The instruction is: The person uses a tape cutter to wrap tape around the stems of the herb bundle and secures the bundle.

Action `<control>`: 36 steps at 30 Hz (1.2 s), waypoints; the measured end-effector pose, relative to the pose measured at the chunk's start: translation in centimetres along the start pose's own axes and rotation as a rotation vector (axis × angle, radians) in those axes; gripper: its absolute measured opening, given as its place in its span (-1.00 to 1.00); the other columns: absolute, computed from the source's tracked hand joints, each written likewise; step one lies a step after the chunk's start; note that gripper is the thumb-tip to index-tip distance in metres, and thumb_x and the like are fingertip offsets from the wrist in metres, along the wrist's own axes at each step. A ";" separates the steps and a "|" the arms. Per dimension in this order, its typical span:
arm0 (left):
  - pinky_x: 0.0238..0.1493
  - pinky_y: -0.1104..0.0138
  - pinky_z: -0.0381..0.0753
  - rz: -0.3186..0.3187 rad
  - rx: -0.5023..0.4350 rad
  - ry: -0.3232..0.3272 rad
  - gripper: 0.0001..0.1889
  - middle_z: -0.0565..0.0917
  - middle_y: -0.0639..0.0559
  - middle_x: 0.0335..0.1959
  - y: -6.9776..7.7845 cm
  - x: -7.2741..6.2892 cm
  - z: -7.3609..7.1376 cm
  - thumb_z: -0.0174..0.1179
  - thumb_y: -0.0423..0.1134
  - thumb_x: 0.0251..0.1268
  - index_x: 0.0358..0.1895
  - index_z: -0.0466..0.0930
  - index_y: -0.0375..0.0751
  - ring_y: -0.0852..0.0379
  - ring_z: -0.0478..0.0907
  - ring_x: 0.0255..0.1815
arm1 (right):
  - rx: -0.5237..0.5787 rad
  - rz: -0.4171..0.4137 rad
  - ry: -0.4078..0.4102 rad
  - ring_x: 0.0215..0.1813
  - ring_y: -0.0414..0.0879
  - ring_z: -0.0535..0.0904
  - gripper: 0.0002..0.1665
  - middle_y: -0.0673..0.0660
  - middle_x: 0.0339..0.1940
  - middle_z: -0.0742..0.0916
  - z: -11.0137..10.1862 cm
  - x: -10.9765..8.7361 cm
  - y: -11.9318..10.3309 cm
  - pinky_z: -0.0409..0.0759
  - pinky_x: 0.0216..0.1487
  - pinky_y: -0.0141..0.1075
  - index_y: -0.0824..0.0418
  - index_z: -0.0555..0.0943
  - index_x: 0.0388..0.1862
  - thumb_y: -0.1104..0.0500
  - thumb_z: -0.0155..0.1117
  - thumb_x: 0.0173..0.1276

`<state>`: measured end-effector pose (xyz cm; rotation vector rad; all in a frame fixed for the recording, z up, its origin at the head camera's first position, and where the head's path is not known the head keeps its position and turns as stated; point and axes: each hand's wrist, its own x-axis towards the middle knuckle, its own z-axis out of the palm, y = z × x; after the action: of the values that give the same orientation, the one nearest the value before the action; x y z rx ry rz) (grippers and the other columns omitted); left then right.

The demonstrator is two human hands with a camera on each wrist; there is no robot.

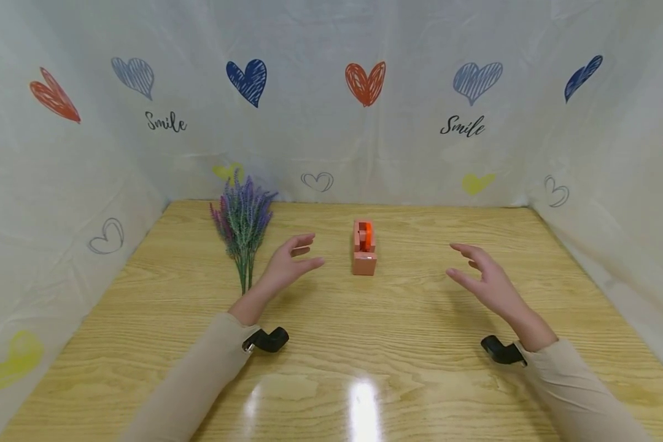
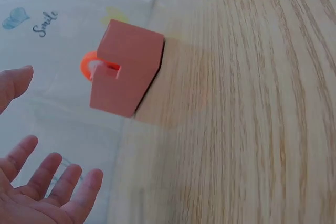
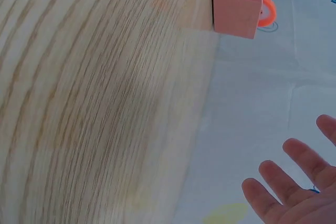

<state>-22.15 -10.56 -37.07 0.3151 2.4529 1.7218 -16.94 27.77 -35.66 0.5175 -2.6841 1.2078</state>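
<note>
A pink tape dispenser [image 1: 364, 264] with a bright orange roll in it stands on the wooden table, midway between my hands. In the left wrist view the dispenser [image 2: 128, 72] shows its pink side, with the orange ring poking out of the top. My left hand [image 1: 287, 267] hovers to its left, fingers loosely bent, thumb apart, holding nothing. Farther off on the other side, my right hand [image 1: 486, 282] is likewise held over the table with nothing in it. The right wrist view catches the dispenser [image 3: 236, 9] at its top edge and several spread fingers [image 3: 302, 161].
A bunch of artificial lavender [image 1: 245, 215] lies at the back left of the table [image 1: 398, 350], its green stems reaching close to my left wrist. White sheeting [image 1: 309, 141] printed with hearts and "Smile" encloses the back and both sides.
</note>
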 end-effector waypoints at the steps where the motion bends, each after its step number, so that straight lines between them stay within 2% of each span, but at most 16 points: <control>1: 0.10 0.06 0.42 -0.005 -0.001 -0.001 -0.36 0.32 -0.08 0.31 0.0 0.0 0.1 0.30 -0.13 0.17 0.33 0.30 -0.04 -0.03 0.28 0.28 | 0.003 -0.001 -0.001 0.29 0.35 0.16 -0.34 0.40 0.29 0.34 0.1 0.1 -0.1 0.15 0.18 0.21 0.36 0.26 0.34 0.17 0.22 0.34; 11: 0.08 0.10 0.44 0.006 -0.024 -0.001 -0.42 0.38 -0.12 0.25 0.2 0.7 1.3 0.29 -0.15 0.18 0.28 0.37 -0.17 -0.05 0.34 0.23 | 0.033 0.000 -0.016 0.29 0.32 0.18 -0.37 0.36 0.28 0.35 1.1 0.9 -0.5 0.16 0.20 0.19 0.33 0.28 0.33 0.14 0.20 0.36; 17: 0.05 0.12 0.47 -0.016 -0.038 -0.007 -0.44 0.42 -0.11 0.22 0.1 1.2 1.9 0.30 -0.16 0.17 0.25 0.40 -0.22 -0.03 0.37 0.20 | 0.043 -0.001 -0.019 0.29 0.30 0.20 -0.37 0.36 0.28 0.36 1.8 1.4 -0.6 0.16 0.21 0.17 0.36 0.28 0.32 0.12 0.18 0.37; 27: 0.06 0.13 0.47 -0.012 -0.054 -0.022 -0.46 0.42 -0.15 0.22 0.1 2.3 2.9 0.30 -0.17 0.18 0.23 0.43 -0.23 -0.05 0.37 0.20 | 0.075 0.015 -0.027 0.29 0.27 0.21 -0.41 0.32 0.26 0.39 2.8 2.1 -1.2 0.16 0.24 0.13 0.34 0.34 0.29 0.12 0.19 0.36; 36: 0.02 0.17 0.50 -0.065 -0.021 -0.018 -0.54 0.47 -0.06 0.15 0.1 3.2 4.2 0.28 -0.16 0.20 0.17 0.49 -0.16 -0.03 0.41 0.16 | 0.106 0.012 -0.028 0.26 0.25 0.26 -0.50 0.34 0.20 0.45 4.0 2.9 -1.2 0.18 0.23 0.11 0.40 0.39 0.22 0.26 0.19 0.35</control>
<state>-24.29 -5.89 -38.33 0.2448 2.4036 1.7095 -19.22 23.29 -36.70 0.5373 -2.6603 1.3624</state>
